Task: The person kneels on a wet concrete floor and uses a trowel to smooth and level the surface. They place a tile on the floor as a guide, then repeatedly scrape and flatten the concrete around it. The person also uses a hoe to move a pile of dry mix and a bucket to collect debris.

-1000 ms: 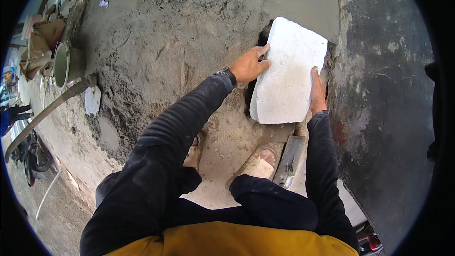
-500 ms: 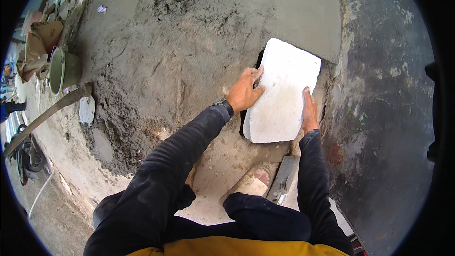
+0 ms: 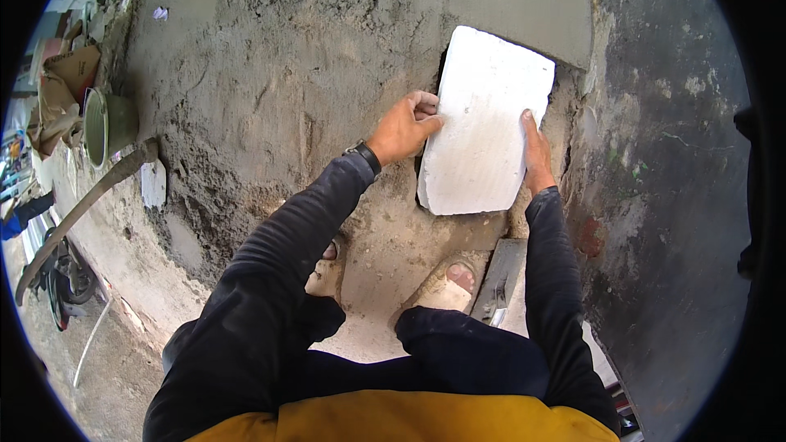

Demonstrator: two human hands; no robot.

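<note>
1. Sitting at the far left edge: a green bucket [image 3: 105, 124] on its side, with crumpled brown paper bags [image 3: 64, 82] just behind it. A long curved handle [image 3: 82, 205] (tool head not visible) runs from near the bucket down toward the lower left.
2. Centre-left is a wide mound of grey mortar [image 3: 270, 98], rough and clumpy on top, smoother toward the upper right.
3. The person's left hand [image 3: 403, 127] grips the left long edge of a white block [image 3: 485, 124], fingers curled onto its face, thumb side on the edge. A dark watch strap [image 3: 366, 154] sits at that wrist.
4. The block stands tilted against the mortar edge, lower end down in a dark gap in the ground, upper corner touching the smoothed grey patch.
5. The right hand [image 3: 536, 155] lies flat along the block's right long edge, fingers extended upward. Hands are apart, one per side, both clamped on the block.
6. Below the block are two feet in sandals [image 3: 446, 282], with a trowel [image 3: 499, 286] lying just right of them.
7. Far right: a dark stained wall [image 3: 663, 155].
</note>
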